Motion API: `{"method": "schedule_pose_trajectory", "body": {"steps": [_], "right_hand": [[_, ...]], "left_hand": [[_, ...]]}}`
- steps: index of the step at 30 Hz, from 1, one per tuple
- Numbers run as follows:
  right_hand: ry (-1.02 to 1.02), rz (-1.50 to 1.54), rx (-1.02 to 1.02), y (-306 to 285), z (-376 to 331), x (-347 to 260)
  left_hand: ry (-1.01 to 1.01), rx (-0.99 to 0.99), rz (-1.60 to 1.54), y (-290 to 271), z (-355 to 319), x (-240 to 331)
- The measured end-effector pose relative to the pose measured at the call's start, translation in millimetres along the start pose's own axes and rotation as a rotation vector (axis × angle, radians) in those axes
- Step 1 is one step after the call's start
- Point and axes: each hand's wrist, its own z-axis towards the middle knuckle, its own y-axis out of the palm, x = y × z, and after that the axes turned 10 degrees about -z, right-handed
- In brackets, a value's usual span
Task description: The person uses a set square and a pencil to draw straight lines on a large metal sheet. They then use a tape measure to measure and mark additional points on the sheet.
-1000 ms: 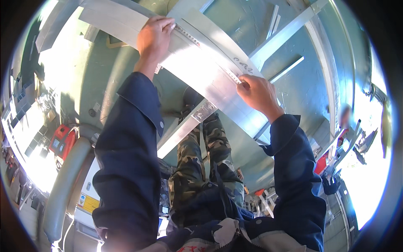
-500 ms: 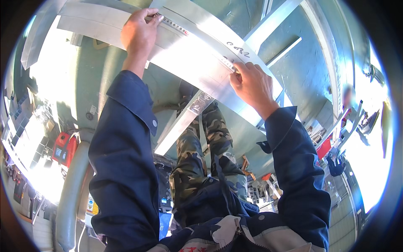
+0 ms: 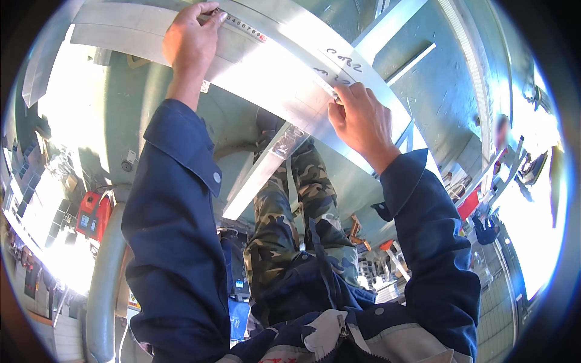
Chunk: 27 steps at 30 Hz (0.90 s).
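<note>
A long silvery sheet-metal panel [image 3: 260, 72] slants across the upper middle, with dark handwritten marks near its right end. Along it lies a narrow measuring tape [image 3: 245, 28] with black graduations and a red mark. At the tape's upper left end my left hand [image 3: 192, 41] is closed, thumb and forefinger pinching it against the metal. Further down the panel, to the right, my right hand [image 3: 363, 118] is closed with bent fingers at the tape's other visible stretch. Glare washes out the middle of the tape, and the right fingers hide what lies under them.
A metal bar [image 3: 254, 175] runs from under the panel toward my camouflage-trousered legs [image 3: 272, 212]. Another metal profile [image 3: 387, 33] crosses at the upper right, near a thin strip [image 3: 411, 63]. A red case [image 3: 94, 215] stands at left beside a thick grey-green tube [image 3: 109, 284].
My left hand has shifted slightly up and left, still pinching the tape. The right hand has barely moved, and more of the handwriting beside it shows.
</note>
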Motion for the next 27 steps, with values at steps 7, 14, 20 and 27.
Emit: {"method": "schedule_pose_trajectory", "body": {"steps": [7,14,20,27], "right_hand": [[-0.004,-0.020,-0.036,-2,3,1],[0.001,-0.023,-0.063,-6,6,3],[-0.021,-0.048,-0.073,-7,9,3],[-0.030,-0.070,-0.084,-7,10,3]], "left_hand": [[-0.005,0.001,-0.009,0,-1,-1],[0.018,-0.014,-0.030,-1,0,-3],[0.002,-0.021,-0.017,-4,-1,-3],[0.054,-0.026,-0.039,-4,-2,-5]]}}
